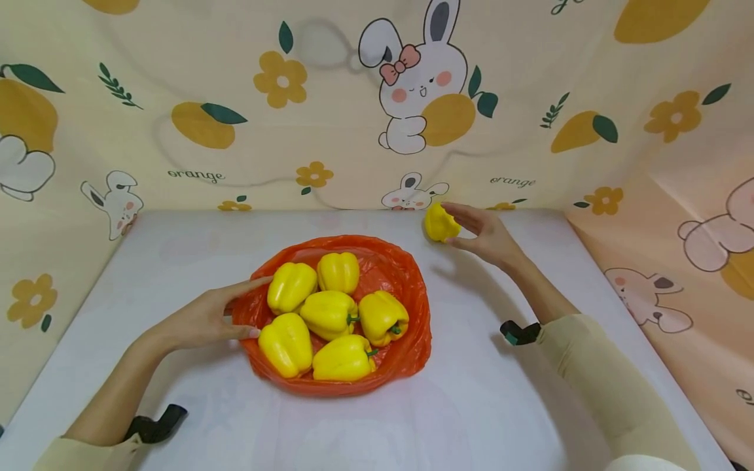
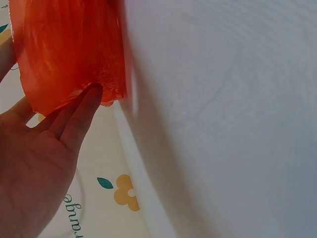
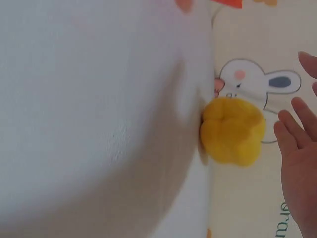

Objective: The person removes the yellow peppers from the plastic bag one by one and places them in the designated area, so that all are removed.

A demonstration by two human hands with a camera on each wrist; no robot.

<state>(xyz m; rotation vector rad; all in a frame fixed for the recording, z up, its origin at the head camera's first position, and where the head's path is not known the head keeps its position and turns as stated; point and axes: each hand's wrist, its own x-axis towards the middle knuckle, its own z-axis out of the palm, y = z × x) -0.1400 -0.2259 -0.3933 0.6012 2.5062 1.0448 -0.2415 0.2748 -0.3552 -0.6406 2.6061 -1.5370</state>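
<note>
Several yellow bell peppers (image 1: 330,314) lie inside a red plastic bag (image 1: 419,327) whose rim is spread wide. My left hand (image 1: 197,318) touches the bag's left side, fingers and thumb extended apart along it. The left wrist view shows those straight fingers against the red plastic (image 2: 69,49). Another yellow bell pepper (image 1: 440,224) rests alone on the table by the back wall. Close to its right side is my right hand (image 1: 487,239), with fingers and thumb spread. In the right wrist view a gap shows between the fingers and this pepper (image 3: 233,131).
A white table (image 1: 353,432) carries everything. Behind it and at both sides hangs a cream cloth (image 1: 247,150) printed with rabbits and fruit. Dark wrist devices (image 1: 156,425) sit at both cuffs, the right one (image 1: 520,332) above the table.
</note>
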